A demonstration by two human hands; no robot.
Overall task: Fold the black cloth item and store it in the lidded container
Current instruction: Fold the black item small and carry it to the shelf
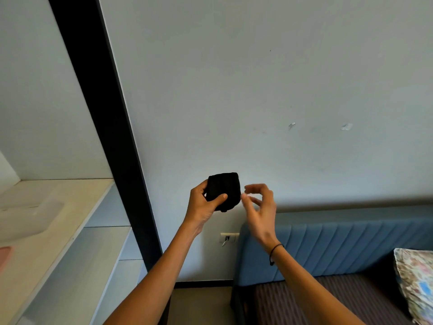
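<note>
The black cloth item (223, 188) is a small, compact bundle held up in front of the pale wall. My left hand (203, 207) grips it from the left, with the thumb pressed across its lower front. My right hand (260, 205) hovers just to the right of the bundle, fingers apart and slightly blurred, holding nothing. A clear plastic lidded container (25, 219) lies on the light shelf at the far left, partly cut off by the frame edge.
A light shelf top (70, 207) with drawers below stands at the left, beside a black vertical post (105, 137). A blue padded headboard (339, 245), a striped mattress and a floral pillow (417, 282) fill the lower right. A wall socket (228, 238) sits below the hands.
</note>
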